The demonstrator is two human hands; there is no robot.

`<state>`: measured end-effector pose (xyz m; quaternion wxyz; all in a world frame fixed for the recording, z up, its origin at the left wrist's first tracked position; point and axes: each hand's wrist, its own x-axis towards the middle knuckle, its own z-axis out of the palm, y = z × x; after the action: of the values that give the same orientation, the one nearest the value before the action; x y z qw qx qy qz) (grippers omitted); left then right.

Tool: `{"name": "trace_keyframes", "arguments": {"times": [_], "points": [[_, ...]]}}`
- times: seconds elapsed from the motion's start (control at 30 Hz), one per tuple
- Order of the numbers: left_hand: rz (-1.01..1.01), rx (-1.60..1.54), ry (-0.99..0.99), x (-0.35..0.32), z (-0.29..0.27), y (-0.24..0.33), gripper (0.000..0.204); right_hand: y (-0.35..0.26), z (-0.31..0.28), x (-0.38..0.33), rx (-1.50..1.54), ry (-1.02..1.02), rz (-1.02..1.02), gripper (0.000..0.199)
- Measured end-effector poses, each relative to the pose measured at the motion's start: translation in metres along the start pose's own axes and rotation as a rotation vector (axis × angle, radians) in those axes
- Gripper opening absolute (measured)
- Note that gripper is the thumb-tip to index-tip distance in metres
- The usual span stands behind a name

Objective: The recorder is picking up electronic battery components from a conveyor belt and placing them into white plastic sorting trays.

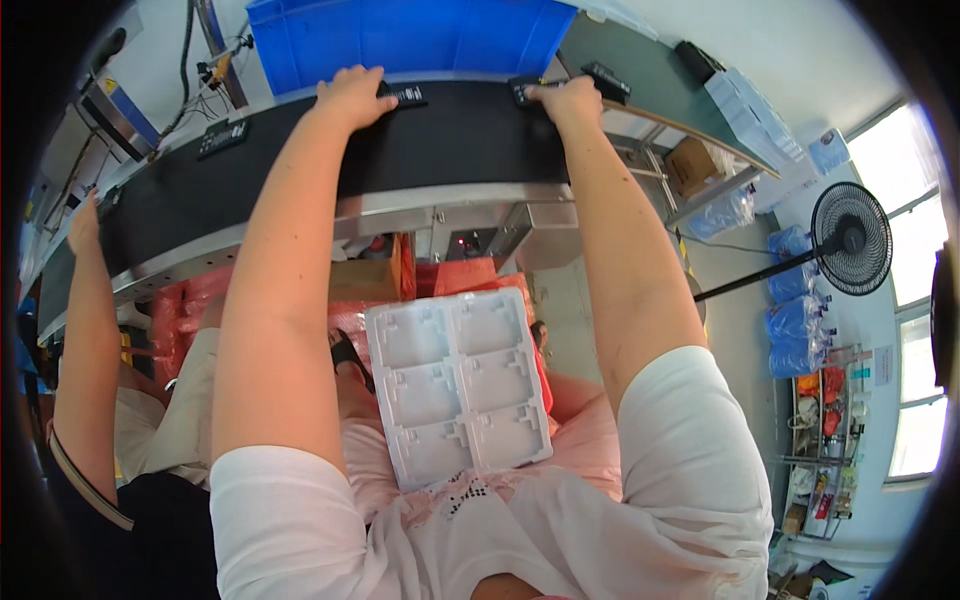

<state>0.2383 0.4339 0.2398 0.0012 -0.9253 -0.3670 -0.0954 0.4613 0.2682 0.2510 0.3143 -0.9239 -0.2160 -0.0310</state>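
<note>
Bright workshop space surrounds a black conveyor belt [300, 180] carried on a metal frame, which curves across the upper half of the view.

At the far edge of the belt the left hand [352, 92] is laid flat, its fingers [362, 74] close together and pressed down beside a small black rectangular part [404, 96], which is touched at its left end. The right hand [568, 98] is set on a second black part [522, 90]; its fingers are curled over that part, though whether it is truly gripped cannot be told. Both forearms are stretched fully across the belt, so that the belt between them is left bare.

Another black part [222, 137] is seen further left on the belt, well apart from both hands. Just beyond the far edge a blue plastic bin [400, 35] is placed.

On the lap, below the belt's near metal edge, a white moulded tray [458, 385] with six recessed compartments is rested, tilted slightly, all compartments unfilled.

At the left, another person's arm [82, 330] is raised to the belt's near edge. To the right, open floor is bordered by a standing fan [850, 240] and stacked water bottles [795, 320].
</note>
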Motion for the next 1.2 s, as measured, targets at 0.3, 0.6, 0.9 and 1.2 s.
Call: {"name": "trace_keyframes", "arguments": {"times": [0.3, 0.6, 0.9, 1.2], "points": [[0.048, -0.295, 0.364, -0.028, 0.015, -0.003, 0.043, 0.033, -0.071, -0.146, 1.029, -0.338, -0.373, 0.028], [-0.419, -1.423, 0.29, -0.221, -0.021, 0.077, 0.031, 0.2, 0.061, -0.221, 0.705, -0.855, -0.067, 0.029], [-0.729, -1.116, 0.242, -0.32, 0.181, 0.063, 0.02, 0.197, 0.077, -0.274, 0.077, -0.486, -0.763, 0.04], [-0.441, -0.346, 0.099, -0.333, 0.166, 0.092, 0.03, 0.225, 0.065, -0.305, -0.223, -0.486, -0.91, 0.057]]}}
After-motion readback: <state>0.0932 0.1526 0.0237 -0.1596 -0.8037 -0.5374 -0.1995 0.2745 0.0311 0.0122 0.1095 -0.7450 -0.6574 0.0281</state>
